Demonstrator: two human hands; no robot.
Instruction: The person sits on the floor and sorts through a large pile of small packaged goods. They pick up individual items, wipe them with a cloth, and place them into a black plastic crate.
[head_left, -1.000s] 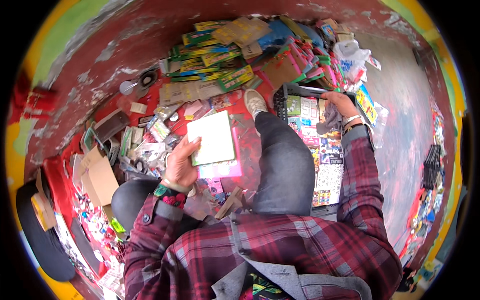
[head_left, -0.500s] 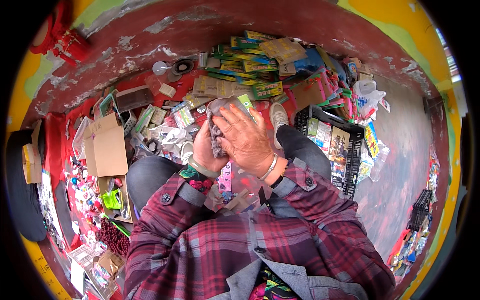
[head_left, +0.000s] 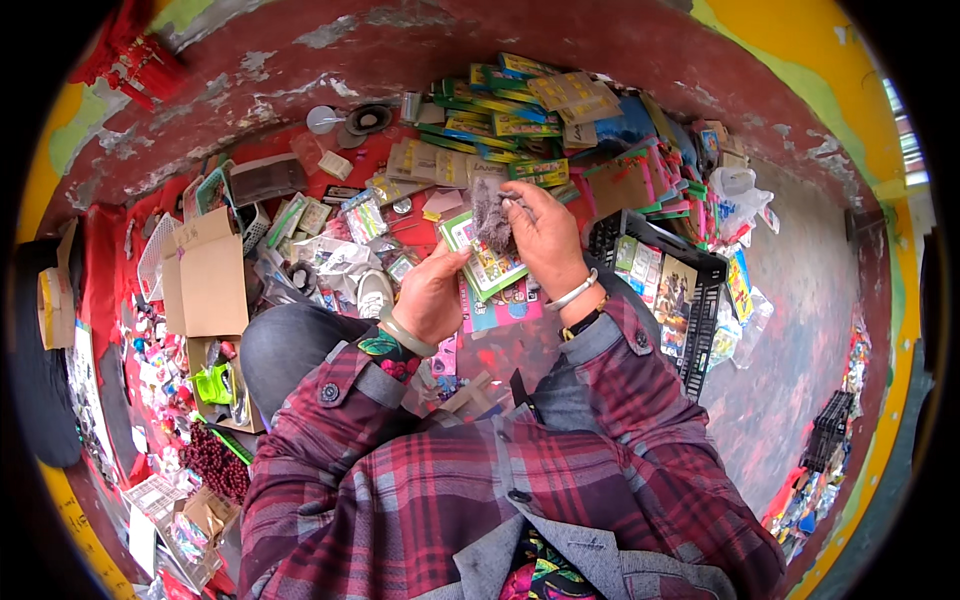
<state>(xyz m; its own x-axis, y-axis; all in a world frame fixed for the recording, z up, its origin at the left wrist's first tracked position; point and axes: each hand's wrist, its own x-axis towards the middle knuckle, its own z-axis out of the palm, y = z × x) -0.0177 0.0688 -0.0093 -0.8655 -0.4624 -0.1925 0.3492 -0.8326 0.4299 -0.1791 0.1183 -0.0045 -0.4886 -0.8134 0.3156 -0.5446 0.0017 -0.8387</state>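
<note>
Between the fingers of my left hand is the left edge of a flat green-bordered booklet or card pack, its colourful printed face turned up. My right hand pinches a grey fluffy cloth, which hangs over the upper part of the booklet and covers some of it. Whether the cloth presses on the booklet, I cannot tell. Below the booklet shows a pink printed package, partly hidden behind it.
Past my hands lies a heap of green and yellow flat packs. To the right stands a black plastic crate of printed items. An open cardboard box and a white basket stand left. Small goods litter the red cloth.
My hands have moved apart from their pressed-together position around the cloth. The right now pinches the cloth up at the right, and the booklet's printed face has come into view in my left hand.
</note>
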